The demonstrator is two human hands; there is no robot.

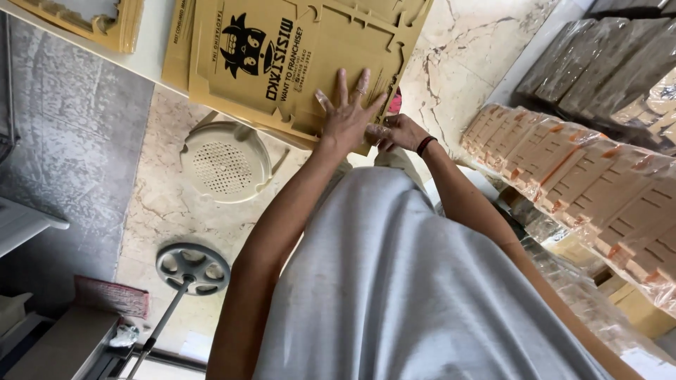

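1. A flat die-cut cardboard blank (296, 56), tan with a black cartoon figure and lettering printed on it, lies on a pale table (151, 60). It sits on top of at least one more sheet of the same kind, whose edge shows at its left side.
2. By my judgement the folding has barely begun: the blank lies flat, its slots and tabs all in one plane, and no wall of a box stands up yet. Only the near corner is being handled, so nearly all of the shaping is left.
3. The left hand (346, 112) is laid flat on the near part of the blank, fingers spread and pointing away from the body, palm pressing down. It grips nothing.
4. The right hand (396, 132), a dark band at its wrist, is at the near edge of the blank just beside the left. Its fingers are curled and seem to pinch a tab or flap there, though I cannot tell exactly what they hold.
5. The two hands are close together, almost touching. Both forearms reach out from a grey shirt (408, 281), the left nearly straight, the right bent in from the side.
6. To the right, wrapped stacks of cardboard (591, 176) stand in rows. On the marble floor sit a round beige grille (227, 163) and a grey spoked wheel (192, 268) on a rod.
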